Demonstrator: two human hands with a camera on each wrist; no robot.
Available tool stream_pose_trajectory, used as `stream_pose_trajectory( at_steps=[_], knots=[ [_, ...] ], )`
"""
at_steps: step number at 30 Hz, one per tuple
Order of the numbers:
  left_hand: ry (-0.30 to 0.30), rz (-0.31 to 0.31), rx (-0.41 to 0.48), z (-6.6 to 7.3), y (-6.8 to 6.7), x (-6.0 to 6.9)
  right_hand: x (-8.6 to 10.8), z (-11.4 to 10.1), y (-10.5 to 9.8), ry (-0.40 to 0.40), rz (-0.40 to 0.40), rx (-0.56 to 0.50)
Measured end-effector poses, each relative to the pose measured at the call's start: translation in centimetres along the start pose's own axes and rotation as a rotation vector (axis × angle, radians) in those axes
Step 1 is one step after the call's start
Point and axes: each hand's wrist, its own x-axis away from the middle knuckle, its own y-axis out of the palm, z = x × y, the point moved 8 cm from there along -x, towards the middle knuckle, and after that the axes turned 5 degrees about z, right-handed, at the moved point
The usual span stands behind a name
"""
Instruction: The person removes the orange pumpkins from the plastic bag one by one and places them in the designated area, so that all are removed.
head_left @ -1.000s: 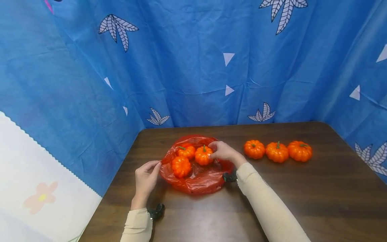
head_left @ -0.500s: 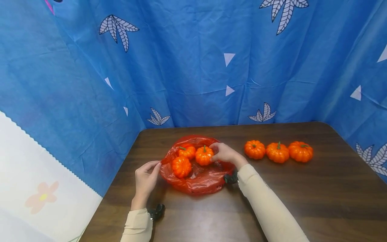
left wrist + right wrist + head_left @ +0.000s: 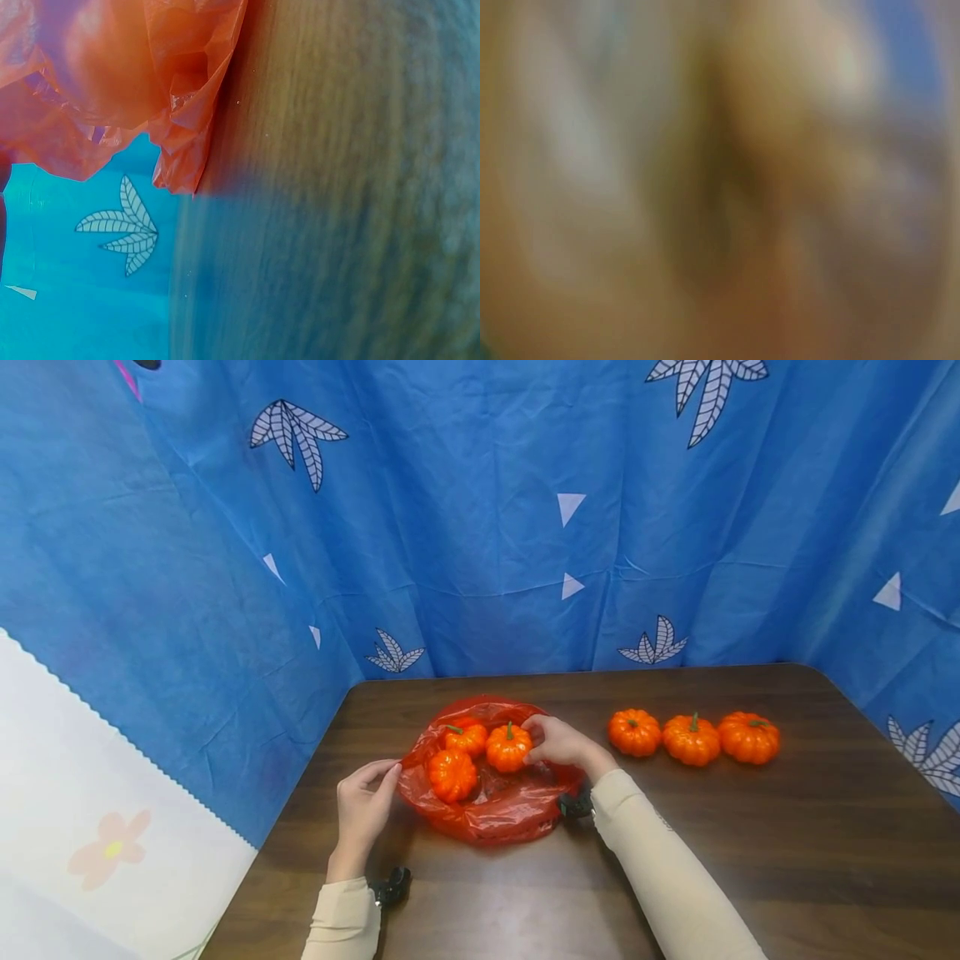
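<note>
A red plastic bag [image 3: 510, 821] lies spread on the table with its mouth upward, holding three small orange pumpkins. My left hand [image 3: 363, 806] pinches the bag's left rim between thumb and fingers. Inside the bag, my right hand [image 3: 561, 745] grips the right-hand pumpkin [image 3: 507, 749] from its right side, stem upward. To the left of it sit a front pumpkin [image 3: 452, 776] and a back pumpkin [image 3: 466, 738]. The left wrist view catches the crumpled bag [image 3: 191, 112] at its top left. Blur hides all detail in the right wrist view.
On the dark wooden table [image 3: 480, 902], a row of three more pumpkins stands right of the bag: a left one [image 3: 634, 732], a middle one [image 3: 692, 740] and a right one [image 3: 749, 737]. A blue patterned curtain [image 3: 487, 527] hangs behind the table's back edge.
The right hand has shifted slightly, still at the same pumpkin. The left hand keeps its pinch on the bag's rim. The whole view has drifted a little.
</note>
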Motion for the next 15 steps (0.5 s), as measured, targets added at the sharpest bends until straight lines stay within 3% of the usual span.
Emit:
stream_pose_trajectory(
  at_steps=[15],
  knots=[
    [-0.015,-0.016,0.024,-0.07,-0.02,0.07,0.41,0.49,0.41,0.045,-0.010,-0.026]
  ],
)
